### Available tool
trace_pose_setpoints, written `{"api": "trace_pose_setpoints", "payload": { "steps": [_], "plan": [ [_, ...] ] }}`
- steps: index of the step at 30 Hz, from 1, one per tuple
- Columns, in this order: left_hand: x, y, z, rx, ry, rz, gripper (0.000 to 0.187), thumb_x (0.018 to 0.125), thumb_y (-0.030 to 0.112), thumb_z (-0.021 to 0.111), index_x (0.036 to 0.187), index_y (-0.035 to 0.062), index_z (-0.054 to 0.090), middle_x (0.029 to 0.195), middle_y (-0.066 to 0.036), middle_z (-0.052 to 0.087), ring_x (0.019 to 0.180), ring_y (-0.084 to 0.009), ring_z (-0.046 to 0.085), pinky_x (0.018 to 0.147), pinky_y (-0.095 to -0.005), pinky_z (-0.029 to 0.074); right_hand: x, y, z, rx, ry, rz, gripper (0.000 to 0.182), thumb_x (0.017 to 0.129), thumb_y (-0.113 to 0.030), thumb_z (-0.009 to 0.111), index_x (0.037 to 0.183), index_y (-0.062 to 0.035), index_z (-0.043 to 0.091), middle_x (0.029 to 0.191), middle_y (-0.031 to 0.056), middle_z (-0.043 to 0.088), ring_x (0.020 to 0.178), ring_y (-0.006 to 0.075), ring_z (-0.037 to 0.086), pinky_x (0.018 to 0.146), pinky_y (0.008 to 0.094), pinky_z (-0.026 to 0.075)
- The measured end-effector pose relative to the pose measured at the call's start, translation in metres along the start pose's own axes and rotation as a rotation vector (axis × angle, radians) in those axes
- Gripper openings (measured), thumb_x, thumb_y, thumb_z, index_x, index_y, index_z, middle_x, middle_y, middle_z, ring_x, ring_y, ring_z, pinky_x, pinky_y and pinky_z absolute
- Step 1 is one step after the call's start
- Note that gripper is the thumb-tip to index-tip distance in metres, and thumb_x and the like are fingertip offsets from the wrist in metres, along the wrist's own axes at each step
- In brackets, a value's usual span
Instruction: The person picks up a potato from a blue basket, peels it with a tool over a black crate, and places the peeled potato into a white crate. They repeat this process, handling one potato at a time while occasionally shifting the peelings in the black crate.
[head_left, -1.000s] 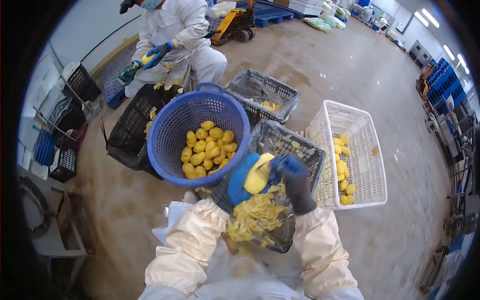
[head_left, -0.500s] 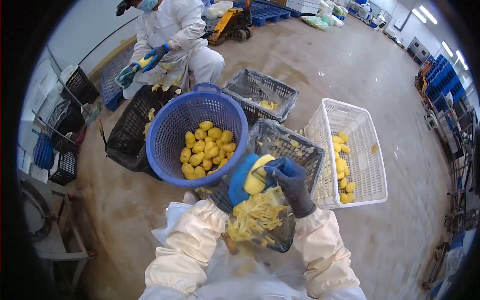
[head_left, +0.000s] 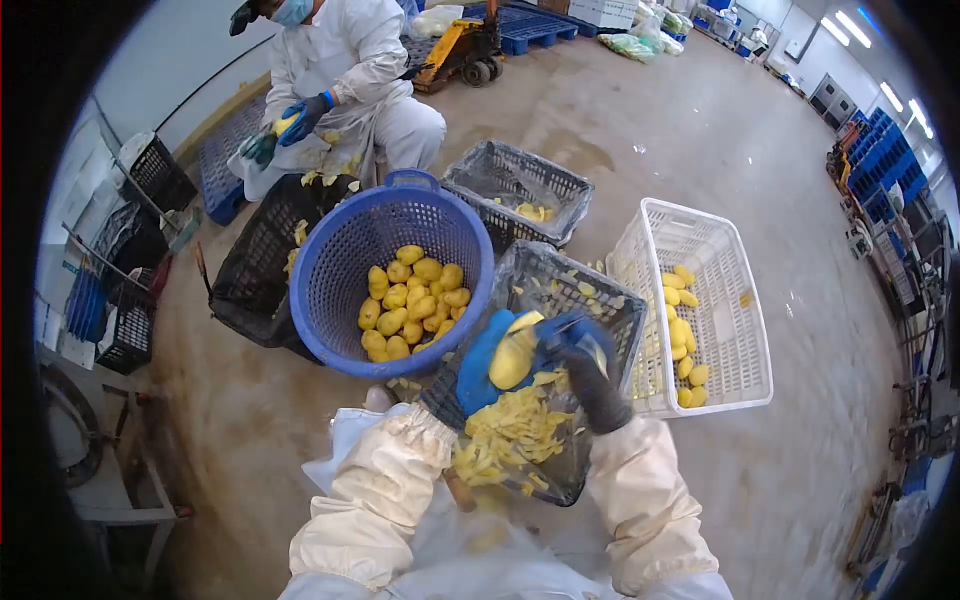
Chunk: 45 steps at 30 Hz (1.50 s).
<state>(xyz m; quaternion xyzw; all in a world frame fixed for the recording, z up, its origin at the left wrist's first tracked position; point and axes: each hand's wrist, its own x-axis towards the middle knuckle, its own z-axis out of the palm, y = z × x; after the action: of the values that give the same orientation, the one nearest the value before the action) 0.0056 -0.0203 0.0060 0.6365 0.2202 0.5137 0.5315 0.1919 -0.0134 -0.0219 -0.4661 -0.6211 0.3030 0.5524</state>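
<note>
Left hand [head_left: 480, 372] cups a potato [head_left: 512, 362], right hand [head_left: 588, 362], grip unreadable, blurs again at its three o'clock: stroke resumed, apparently!

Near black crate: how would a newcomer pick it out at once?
Start from the big blue basket of potatoes and look right, toward the white crate. Between them, under the wearer's left hand and right hand, sits the near black crate. Its large heap of yellow peelings sets it apart from the far black crate, which shows only a little.
</note>
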Motion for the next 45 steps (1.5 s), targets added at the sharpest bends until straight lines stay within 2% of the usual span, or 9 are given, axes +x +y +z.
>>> {"api": "trace_pose_setpoints", "payload": {
  "steps": [4, 10, 12, 16, 27, 32, 36, 38, 45],
  "plan": [
    [0.006, 0.012, -0.016, 0.14, -0.226, -0.095, 0.057, 0.081, -0.001, 0.063, 0.132, -0.0017, 0.039, 0.121, -0.013, 0.053, 0.108, -0.02, 0.055, 0.09, -0.0338, 0.047, 0.035, -0.06, -0.024, 0.477, 0.226, 0.422, 0.014, 0.088, -0.014, 0.063, 0.091, -0.0006, 0.063, 0.077, 0.0027, 0.062, 0.067, 0.01, 0.057, 0.064, 0.0221, 0.046],
    [0.016, 0.001, -0.011, 0.422, -0.174, -0.109, 0.04, 0.089, 0.004, 0.056, 0.127, -0.0029, 0.045, 0.118, -0.009, 0.055, 0.105, -0.0167, 0.055, 0.089, -0.0297, 0.046, 0.018, -0.032, -0.006, 0.249, -0.014, 0.295, 0.014, 0.087, -0.012, 0.062, 0.095, 0.0001, 0.063, 0.078, 0.0055, 0.065, 0.062, 0.0113, 0.058, 0.055, 0.0224, 0.046],
    [0.011, 0.0, -0.012, -0.164, -0.056, -0.31, 0.036, 0.093, 0.01, 0.051, 0.126, -0.0032, 0.046, 0.118, -0.01, 0.056, 0.105, -0.0176, 0.055, 0.092, -0.0326, 0.044, 0.037, -0.07, -0.029, 0.796, 0.186, 0.486, 0.019, 0.087, -0.014, 0.062, 0.097, 0.0013, 0.061, 0.079, 0.0069, 0.065, 0.067, 0.0132, 0.06, 0.06, 0.0251, 0.048],
    [0.023, 0.003, -0.008, 0.623, -0.117, -0.084, 0.036, 0.091, 0.015, 0.052, 0.124, 0.0008, 0.049, 0.114, -0.013, 0.058, 0.104, -0.0213, 0.057, 0.091, -0.0344, 0.043, 0.011, -0.05, 0.006, 0.243, -0.02, 0.418, 0.009, 0.087, -0.009, 0.057, 0.085, -0.0011, 0.06, 0.076, 0.0046, 0.062, 0.066, 0.0126, 0.059, 0.058, 0.0258, 0.048],
    [0.014, -0.004, -0.016, 0.566, -0.019, 0.058, 0.036, 0.093, 0.024, 0.052, 0.122, 0.0025, 0.051, 0.106, -0.013, 0.062, 0.094, -0.0225, 0.062, 0.08, -0.0325, 0.049, 0.035, -0.034, -0.045, 0.528, 0.445, 0.368, 0.011, 0.089, -0.013, 0.06, 0.087, -0.0031, 0.06, 0.068, 0.0025, 0.059, 0.059, 0.01, 0.055, 0.052, 0.023, 0.044],
    [0.01, -0.019, -0.023, -0.987, 0.214, -0.628, 0.034, 0.091, 0.015, 0.055, 0.121, 0.0006, 0.048, 0.096, -0.009, 0.056, 0.089, -0.0241, 0.058, 0.081, -0.0338, 0.048, 0.021, -0.063, -0.017, 0.402, 0.2, 0.33, 0.013, 0.09, -0.016, 0.06, 0.091, -0.0027, 0.06, 0.073, 0.0028, 0.059, 0.06, 0.0101, 0.055, 0.054, 0.0229, 0.046],
    [0.014, 0.002, -0.015, -1.107, 0.274, -0.615, 0.038, 0.088, 0.013, 0.059, 0.122, 0.002, 0.047, 0.099, -0.01, 0.057, 0.091, -0.0232, 0.059, 0.077, -0.0314, 0.05, 0.011, -0.072, 0.008, 0.584, 0.02, 0.454, 0.014, 0.088, -0.015, 0.062, 0.091, -0.0016, 0.062, 0.073, 0.0032, 0.061, 0.061, 0.0104, 0.056, 0.056, 0.022, 0.045],
    [0.013, 0.023, -0.015, 0.635, -0.072, 0.092, 0.032, 0.092, 0.012, 0.056, 0.122, 0.0027, 0.05, 0.105, -0.008, 0.058, 0.089, -0.0183, 0.059, 0.078, -0.0279, 0.051, 0.004, -0.05, 0.017, 0.31, -0.136, 0.351, 0.012, 0.088, -0.014, 0.062, 0.089, -0.0018, 0.063, 0.075, 0.0034, 0.063, 0.065, 0.0086, 0.057, 0.057, 0.021, 0.045],
    [0.01, -0.001, -0.021, 0.09, -0.155, -0.165, 0.07, 0.077, -0.008, 0.061, 0.138, 0.0015, 0.027, 0.12, -0.015, 0.052, 0.1, -0.0221, 0.059, 0.086, -0.034, 0.05, 0.014, -0.046, -0.002, 0.544, 0.132, 0.311, 0.011, 0.088, -0.012, 0.062, 0.091, -0.0016, 0.063, 0.079, 0.0033, 0.063, 0.075, 0.0103, 0.059, 0.066, 0.0238, 0.048]
  ]
}}
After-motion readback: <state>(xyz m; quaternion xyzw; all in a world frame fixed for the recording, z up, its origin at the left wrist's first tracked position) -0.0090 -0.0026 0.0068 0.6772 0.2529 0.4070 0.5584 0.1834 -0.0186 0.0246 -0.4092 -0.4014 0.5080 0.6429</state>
